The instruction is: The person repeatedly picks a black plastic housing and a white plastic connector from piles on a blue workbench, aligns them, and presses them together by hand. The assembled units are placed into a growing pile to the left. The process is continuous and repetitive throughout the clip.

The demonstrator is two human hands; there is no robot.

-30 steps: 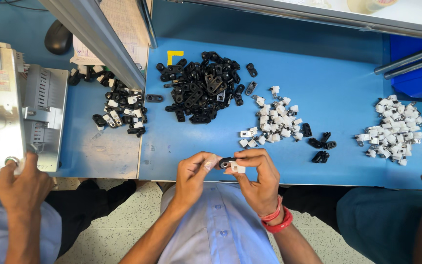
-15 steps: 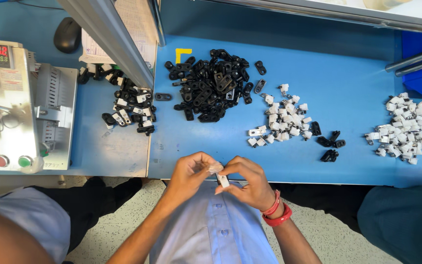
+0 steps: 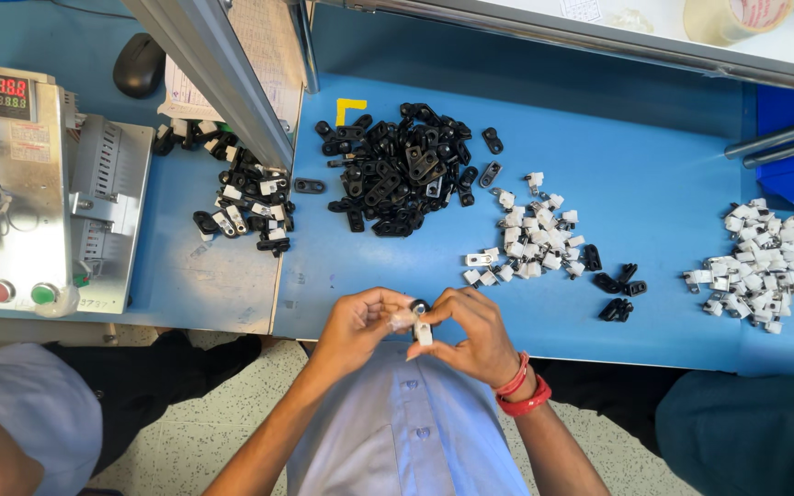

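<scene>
Head view is showing both hands meeting just off the near edge of the blue bench top [image 3: 673, 184], above the person's lap. The left hand [image 3: 356, 326] is pinching a small white plastic clip [image 3: 403, 319], and the right hand [image 3: 475, 335] is closing its fingertips on a small black plastic piece [image 3: 420, 306] with another white bit below it; how the parts are seated is hard to tell at this size. Because the parts are being held over the lap and the speckled floor [image 3: 186, 432], a slip of the fingertips would likely be dropping them off the bench. A skewed press could be jamming the pieces.

On the bench a pile of black plastic links [image 3: 397, 170] is lying beside a scatter of white clips [image 3: 535, 234], with a second white heap [image 3: 760, 262] well apart. A grey metal control box with red and green buttons [image 3: 25, 184] is standing at the far left.
</scene>
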